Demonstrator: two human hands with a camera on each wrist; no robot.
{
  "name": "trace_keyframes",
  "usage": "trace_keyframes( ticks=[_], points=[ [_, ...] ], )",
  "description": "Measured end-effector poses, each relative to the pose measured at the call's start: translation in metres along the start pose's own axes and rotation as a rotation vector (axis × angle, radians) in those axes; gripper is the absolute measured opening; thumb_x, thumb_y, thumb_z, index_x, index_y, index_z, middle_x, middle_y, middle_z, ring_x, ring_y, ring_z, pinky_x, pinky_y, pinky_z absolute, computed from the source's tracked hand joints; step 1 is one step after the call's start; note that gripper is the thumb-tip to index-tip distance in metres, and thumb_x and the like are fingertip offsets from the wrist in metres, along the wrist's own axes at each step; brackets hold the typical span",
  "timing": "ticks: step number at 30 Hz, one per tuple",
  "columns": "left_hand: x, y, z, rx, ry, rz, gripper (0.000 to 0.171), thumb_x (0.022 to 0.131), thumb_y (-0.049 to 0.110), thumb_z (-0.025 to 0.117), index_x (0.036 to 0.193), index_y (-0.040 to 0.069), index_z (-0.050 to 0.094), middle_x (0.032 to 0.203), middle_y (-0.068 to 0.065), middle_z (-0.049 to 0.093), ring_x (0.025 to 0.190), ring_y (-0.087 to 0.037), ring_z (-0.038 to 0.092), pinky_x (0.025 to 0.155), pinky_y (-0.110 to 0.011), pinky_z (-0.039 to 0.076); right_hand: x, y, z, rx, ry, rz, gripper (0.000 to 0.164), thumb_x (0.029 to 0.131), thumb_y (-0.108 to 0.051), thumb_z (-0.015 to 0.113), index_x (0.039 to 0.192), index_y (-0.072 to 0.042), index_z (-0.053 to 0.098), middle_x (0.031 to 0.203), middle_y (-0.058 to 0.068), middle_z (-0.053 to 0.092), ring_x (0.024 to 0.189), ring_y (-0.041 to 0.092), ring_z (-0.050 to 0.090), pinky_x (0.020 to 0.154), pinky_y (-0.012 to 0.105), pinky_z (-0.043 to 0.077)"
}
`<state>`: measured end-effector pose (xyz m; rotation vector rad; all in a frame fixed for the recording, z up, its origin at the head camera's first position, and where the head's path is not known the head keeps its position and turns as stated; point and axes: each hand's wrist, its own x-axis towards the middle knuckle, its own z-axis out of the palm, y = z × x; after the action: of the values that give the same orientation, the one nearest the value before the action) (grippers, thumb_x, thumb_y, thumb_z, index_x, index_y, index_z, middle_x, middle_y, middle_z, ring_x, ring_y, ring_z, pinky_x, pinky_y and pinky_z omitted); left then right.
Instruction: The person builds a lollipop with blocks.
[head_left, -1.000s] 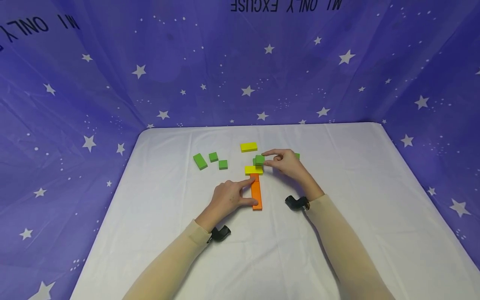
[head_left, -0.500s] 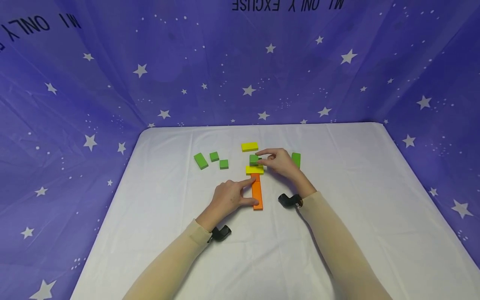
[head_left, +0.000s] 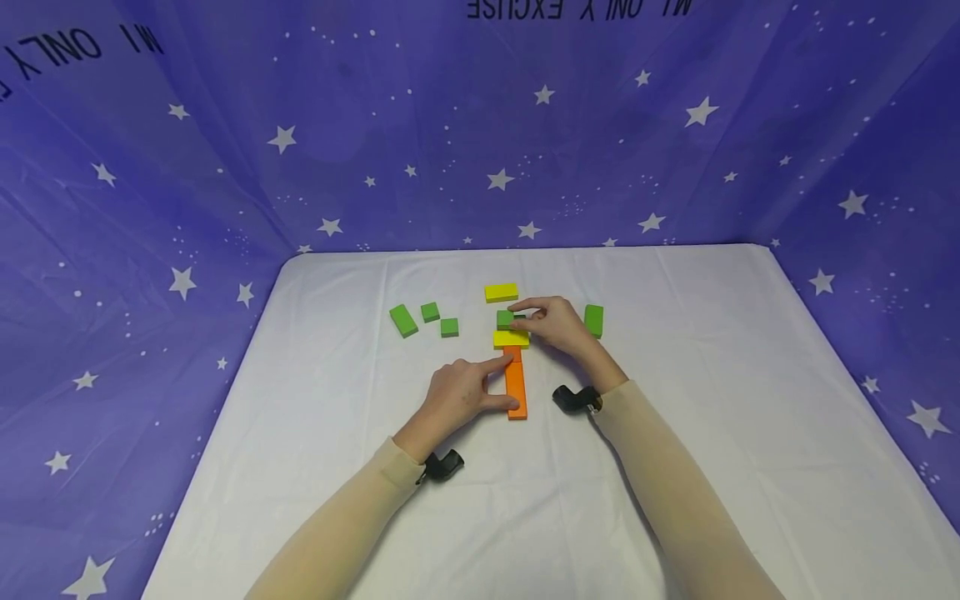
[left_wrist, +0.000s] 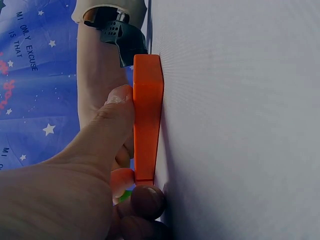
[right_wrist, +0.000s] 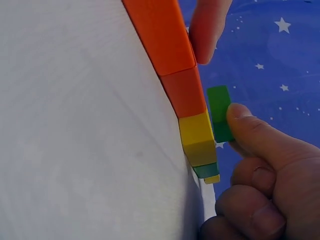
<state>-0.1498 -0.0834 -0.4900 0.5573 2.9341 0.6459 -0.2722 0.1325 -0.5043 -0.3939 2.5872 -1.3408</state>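
My left hand lies over a row of orange blocks. Its thumb presses on the long orange block, and the index fingertip touches the small orange block at the far end. A yellow block lies crosswise against that end. With thumb and fingers my right hand pinches a green block, raised off the cloth just beyond the yellow block. Another green block sits on the cloth behind the yellow one, mostly hidden in the head view.
A second yellow block lies farther back. To the left are a long green block and two green cubes. Another long green block lies right of my right hand. A starry blue curtain borders the white table.
My right hand has moved left and slightly down with the green block, uncovering the long green block at right. The left hand keeps its place on the orange blocks.
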Motion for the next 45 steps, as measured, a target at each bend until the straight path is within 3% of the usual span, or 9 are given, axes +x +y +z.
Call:
trace_keyframes(
  ticks=[11, 25, 39, 45],
  points=[
    [0.000, 0.000, 0.001, -0.002, -0.001, -0.007, 0.080, 0.077, 0.063, 0.087, 0.148, 0.033, 0.065, 0.059, 0.007, 0.053, 0.050, -0.014, 0.042, 0.051, -0.027, 0.029, -0.001, -0.001, 0.003, 0.001, -0.004, 0.018, 0.033, 0.092, -0.032, 0.085, 0.122, -0.022, 0.081, 0.054, -0.006, 0.041, 0.049, 0.012, 0.035, 0.048, 0.025, 0.028],
    [0.000, -0.001, 0.000, 0.013, 0.003, 0.007, 0.080, 0.078, 0.064, 0.086, 0.149, 0.033, 0.064, 0.058, 0.008, 0.050, 0.049, -0.012, 0.039, 0.051, -0.027, 0.027, -0.001, -0.003, 0.007, -0.039, 0.022, -0.033, 0.035, 0.093, -0.033, 0.083, 0.125, -0.020, 0.080, 0.056, -0.006, 0.042, 0.052, 0.011, 0.036, 0.052, 0.024, 0.029],
    [-0.001, 0.000, 0.000, 0.004, 0.002, 0.009, 0.081, 0.078, 0.062, 0.087, 0.149, 0.032, 0.064, 0.058, 0.007, 0.049, 0.049, -0.013, 0.039, 0.051, -0.027, 0.027, 0.000, -0.006, 0.006, -0.070, 0.000, 0.020, 0.040, 0.092, -0.036, 0.083, 0.128, -0.019, 0.079, 0.058, -0.006, 0.045, 0.054, 0.011, 0.039, 0.054, 0.026, 0.031],
    [0.000, 0.000, -0.001, -0.003, -0.006, -0.004, 0.080, 0.078, 0.063, 0.087, 0.149, 0.033, 0.064, 0.059, 0.008, 0.052, 0.050, -0.013, 0.042, 0.051, -0.027, 0.028, -0.003, 0.001, -0.004, -0.058, 0.076, 0.064, 0.035, 0.096, -0.037, 0.077, 0.125, -0.017, 0.079, 0.058, -0.002, 0.054, 0.052, 0.011, 0.045, 0.051, 0.025, 0.036]
  ],
)
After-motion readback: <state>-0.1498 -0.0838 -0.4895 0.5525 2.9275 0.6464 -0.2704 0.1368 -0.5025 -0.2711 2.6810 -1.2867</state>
